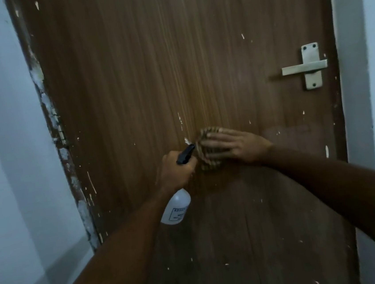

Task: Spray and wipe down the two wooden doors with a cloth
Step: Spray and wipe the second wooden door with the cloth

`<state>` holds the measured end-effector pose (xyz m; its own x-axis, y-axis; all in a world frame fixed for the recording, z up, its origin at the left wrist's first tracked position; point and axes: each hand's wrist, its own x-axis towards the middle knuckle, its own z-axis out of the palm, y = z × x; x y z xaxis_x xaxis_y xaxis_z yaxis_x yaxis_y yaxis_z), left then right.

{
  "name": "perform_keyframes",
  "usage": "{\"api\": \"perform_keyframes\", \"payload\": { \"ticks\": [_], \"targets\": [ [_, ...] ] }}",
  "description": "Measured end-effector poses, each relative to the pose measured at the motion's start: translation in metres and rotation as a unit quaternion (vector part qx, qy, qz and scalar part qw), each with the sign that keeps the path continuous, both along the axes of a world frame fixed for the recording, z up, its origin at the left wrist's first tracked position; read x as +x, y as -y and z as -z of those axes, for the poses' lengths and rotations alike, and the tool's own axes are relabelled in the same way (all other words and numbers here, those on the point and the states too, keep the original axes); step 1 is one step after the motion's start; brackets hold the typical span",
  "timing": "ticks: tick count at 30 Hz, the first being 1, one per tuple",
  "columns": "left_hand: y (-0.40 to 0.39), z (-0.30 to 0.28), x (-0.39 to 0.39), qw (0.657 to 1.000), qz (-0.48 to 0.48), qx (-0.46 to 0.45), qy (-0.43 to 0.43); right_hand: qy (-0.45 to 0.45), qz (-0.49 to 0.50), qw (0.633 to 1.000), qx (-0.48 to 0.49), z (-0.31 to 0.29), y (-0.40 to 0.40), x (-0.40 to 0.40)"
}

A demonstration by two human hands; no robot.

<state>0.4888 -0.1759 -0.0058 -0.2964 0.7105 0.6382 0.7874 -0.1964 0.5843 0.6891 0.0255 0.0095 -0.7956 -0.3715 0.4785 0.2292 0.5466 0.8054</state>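
A brown wooden door fills the view, flecked with white paint spots. My right hand presses a striped brownish cloth flat against the door at mid height, fingers spread and straight. Just to its left, my left hand grips the neck of a white spray bottle with a black trigger head; the nozzle points at the door beside the cloth.
A metal lever handle sits on the door's right side. The door's left edge and frame are chipped and paint-smeared. Pale walls flank the door on both sides.
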Motion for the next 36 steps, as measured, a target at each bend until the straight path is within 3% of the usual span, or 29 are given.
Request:
{"api": "perform_keyframes", "payload": {
  "ticks": [2, 4, 6, 8, 9, 10, 12, 14, 15, 17, 19, 20, 22, 24, 27, 29, 31, 34, 36],
  "targets": [
    [-0.003, -0.005, 0.008, 1.0, -0.015, 0.006, 0.006, -0.122, 0.018, 0.988, -0.096, 0.005, 0.006, -0.001],
    [-0.005, -0.006, 0.018, 1.0, -0.022, 0.01, 0.004, -0.138, 0.022, 0.986, -0.094, 0.037, 0.005, -0.006],
    [-0.008, -0.004, 0.028, 1.0, -0.021, 0.005, -0.012, -0.002, 0.035, 0.999, -0.012, 0.069, -0.001, -0.003],
    [-0.012, -0.002, 0.036, 0.999, -0.022, -0.007, -0.025, 0.151, 0.057, 0.984, 0.076, 0.065, -0.011, 0.013],
    [-0.014, -0.002, 0.039, 0.999, -0.024, -0.008, -0.029, 0.159, 0.053, 0.981, 0.096, 0.05, -0.015, 0.02],
    [-0.016, -0.003, 0.042, 0.999, -0.024, -0.01, -0.033, 0.122, 0.045, 0.988, 0.089, 0.034, -0.017, 0.025],
    [-0.022, -0.005, 0.044, 0.999, -0.014, -0.013, -0.037, -0.05, -0.004, 0.999, -0.007, 0.012, -0.018, 0.032],
    [-0.027, -0.007, 0.048, 0.999, -0.002, -0.011, -0.043, -0.197, -0.005, 0.973, -0.117, 0.018, -0.013, 0.032],
    [-0.029, -0.008, 0.051, 0.999, 0.004, -0.009, -0.047, -0.227, 0.003, 0.965, -0.134, 0.03, -0.012, 0.028],
    [-0.034, -0.01, 0.055, 0.999, 0.011, 0.001, -0.046, -0.149, 0.026, 0.985, -0.088, 0.062, -0.015, 0.022],
    [-0.038, -0.014, 0.059, 0.999, 0.012, 0.008, -0.041, 0.056, 0.065, 0.996, -0.007, 0.075, -0.019, 0.034],
    [-0.041, -0.016, 0.062, 0.999, 0.022, 0.01, -0.033, 0.111, 0.077, 0.991, 0.028, 0.063, -0.024, 0.046],
    [-0.045, -0.021, 0.07, 0.999, 0.049, 0.01, -0.019, 0.075, 0.08, 0.994, 0.024, 0.029, -0.031, 0.064],
    [-0.051, -0.025, 0.076, 0.998, 0.06, 0.011, -0.021, -0.066, 0.078, 0.993, -0.066, 0.005, -0.031, 0.074],
    [-0.056, -0.028, 0.085, 0.997, 0.06, 0.025, -0.033, -0.216, 0.06, 0.965, -0.136, 0.026, -0.027, 0.064],
    [-0.057, -0.026, 0.091, 0.997, 0.063, 0.028, -0.039, -0.215, 0.083, 0.968, -0.094, 0.053, -0.024, 0.059],
    [-0.056, -0.023, 0.095, 0.996, 0.062, 0.021, -0.054, -0.147, 0.104, 0.983, -0.048, 0.056, -0.025, 0.064],
    [-0.058, -0.021, 0.094, 0.996, 0.059, 0.013, -0.061, -0.064, 0.101, 0.992, 0.028, 0.022, -0.024, 0.076],
    [-0.061, -0.019, 0.094, 0.997, 0.053, 0.011, -0.056, -0.077, 0.092, 0.992, 0.042, -0.005, -0.017, 0.08]
  ]
}}
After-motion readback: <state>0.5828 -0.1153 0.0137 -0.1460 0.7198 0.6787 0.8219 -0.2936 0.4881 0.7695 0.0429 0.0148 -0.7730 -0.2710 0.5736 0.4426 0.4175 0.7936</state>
